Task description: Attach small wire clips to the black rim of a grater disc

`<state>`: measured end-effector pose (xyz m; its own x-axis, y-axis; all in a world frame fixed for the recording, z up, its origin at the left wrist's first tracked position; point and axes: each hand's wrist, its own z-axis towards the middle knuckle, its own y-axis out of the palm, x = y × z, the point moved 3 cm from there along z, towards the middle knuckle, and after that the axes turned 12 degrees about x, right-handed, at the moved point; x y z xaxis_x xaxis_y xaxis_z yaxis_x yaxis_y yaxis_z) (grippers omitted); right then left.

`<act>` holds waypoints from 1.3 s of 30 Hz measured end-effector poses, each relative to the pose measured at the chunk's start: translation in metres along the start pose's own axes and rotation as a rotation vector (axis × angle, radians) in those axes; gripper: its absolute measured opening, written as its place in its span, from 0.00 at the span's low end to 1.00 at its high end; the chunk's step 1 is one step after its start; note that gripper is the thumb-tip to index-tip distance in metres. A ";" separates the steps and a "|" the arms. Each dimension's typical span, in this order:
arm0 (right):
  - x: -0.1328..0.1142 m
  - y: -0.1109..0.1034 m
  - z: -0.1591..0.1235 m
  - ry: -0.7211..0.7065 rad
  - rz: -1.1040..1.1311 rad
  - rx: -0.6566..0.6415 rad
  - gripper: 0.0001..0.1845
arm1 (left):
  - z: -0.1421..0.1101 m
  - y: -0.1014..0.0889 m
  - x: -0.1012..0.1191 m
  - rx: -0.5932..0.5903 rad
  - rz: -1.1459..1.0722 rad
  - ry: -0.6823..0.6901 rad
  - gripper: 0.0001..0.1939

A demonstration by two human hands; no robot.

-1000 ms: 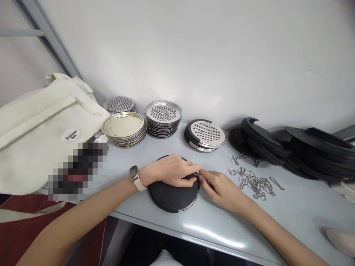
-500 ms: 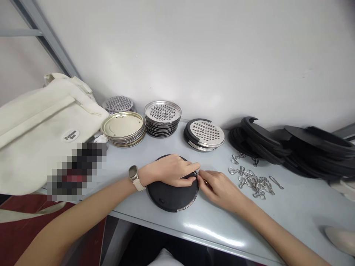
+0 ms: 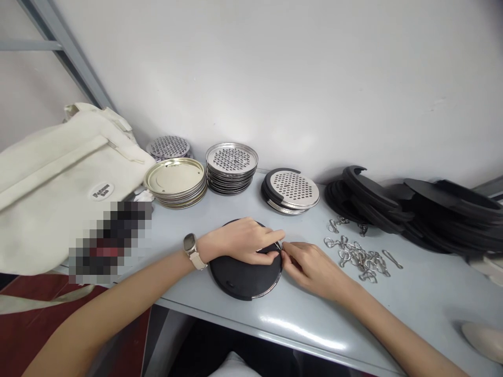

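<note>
With the black cover already on the disc (image 3: pixel 247 276) before me on the table (image 3: pixel 220 314), its metal clip (image 3: pixel 279 245) seems unfinished: my left hand (image 3: pixel 243 242) presses down, fingers parted, while my right hand (image 3: pixel 312 266) pinches the clip.

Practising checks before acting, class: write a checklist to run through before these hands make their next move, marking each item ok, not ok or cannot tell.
1. Left hand resting on the black disc: ok.
2. Black disc lying flat on the table: ok, as far as its visible part shows.
3. Metal piece at the right hand's fingertips fully seated: cannot tell, fingers partly hide it.
4. Wire clips neatly ordered: not ok, they lie jumbled right of the disc.
5. Cream bag clear of both hands: ok, a gap shows.
</note>
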<state>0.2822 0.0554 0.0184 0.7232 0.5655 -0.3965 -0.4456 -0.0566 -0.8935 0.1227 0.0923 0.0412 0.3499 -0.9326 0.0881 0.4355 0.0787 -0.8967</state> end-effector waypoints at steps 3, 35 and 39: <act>-0.001 -0.001 0.000 -0.008 0.013 -0.005 0.14 | 0.000 0.000 0.000 -0.014 0.013 0.002 0.08; 0.002 0.000 0.001 0.055 0.067 -0.007 0.17 | 0.001 0.000 0.001 0.004 0.020 0.017 0.08; 0.002 -0.001 0.001 0.047 0.073 -0.002 0.16 | 0.001 -0.001 0.001 0.007 0.013 0.001 0.09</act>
<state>0.2834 0.0575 0.0191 0.7128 0.5203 -0.4704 -0.4974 -0.0978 -0.8620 0.1234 0.0921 0.0424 0.3543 -0.9320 0.0762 0.4367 0.0928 -0.8948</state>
